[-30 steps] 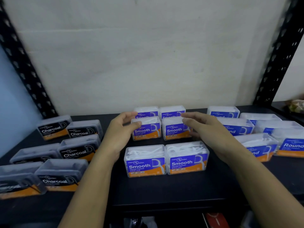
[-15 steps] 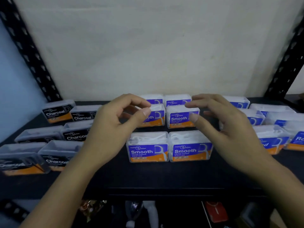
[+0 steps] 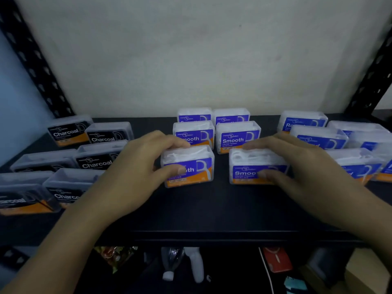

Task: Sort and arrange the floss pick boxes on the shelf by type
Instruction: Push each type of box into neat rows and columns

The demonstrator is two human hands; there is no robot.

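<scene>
Clear floss pick boxes stand in three groups on the black shelf. Black Charcoal boxes are at the left, blue Smooth boxes in the middle, blue Round boxes at the right. My left hand grips the front-left Smooth box, thumb on its label and fingers over its top. My right hand grips the front-right Smooth box the same way. A gap separates these two front boxes.
A pale wall closes the back of the shelf. Black perforated uprights frame both sides. Below the front edge lie a plastic bottle, a red item and a cardboard box.
Both hands have come down from above the middle row onto the two front Smooth boxes and closed on them. The two boxes, touching before, now stand apart.
</scene>
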